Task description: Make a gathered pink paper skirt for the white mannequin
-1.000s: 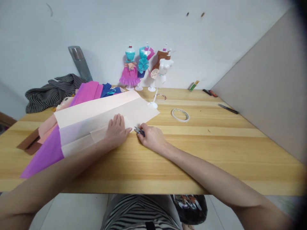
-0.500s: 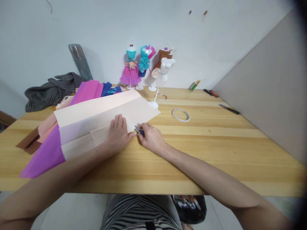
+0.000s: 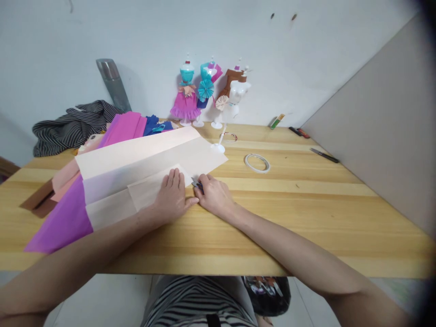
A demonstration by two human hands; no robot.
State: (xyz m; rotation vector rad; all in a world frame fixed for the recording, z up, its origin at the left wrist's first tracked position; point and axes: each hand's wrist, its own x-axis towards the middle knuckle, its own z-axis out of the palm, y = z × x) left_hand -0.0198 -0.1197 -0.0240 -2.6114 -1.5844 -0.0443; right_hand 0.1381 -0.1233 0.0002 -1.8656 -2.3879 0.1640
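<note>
A large pale pink sheet of crepe paper (image 3: 112,175) lies folded across the table, a smaller pale piece (image 3: 148,187) resting on its lower edge. My left hand (image 3: 173,195) presses flat on that smaller piece, fingers stretched out and thumb pointing right. Beside it, my right hand (image 3: 215,194) is closed around small thread snips (image 3: 196,183), their short dark blades pointing up-left at the paper's right end. Most of the snips' handle is hidden in my fingers. Purple crepe paper (image 3: 63,218) sticks out from under the pale sheet at the left.
Several small dress-form stands (image 3: 185,109) wear paper outfits along the wall. A roll of white tape (image 3: 257,163) lies right of centre, a utility knife (image 3: 324,155) farther right. Striped cloth (image 3: 78,125) and a grey bottle (image 3: 114,86) are at back left. A black bag (image 3: 267,297) sits below the table.
My left hand has shifted slightly right and down, its thumb now reaching my right hand. The right hand with the snips has barely moved.
</note>
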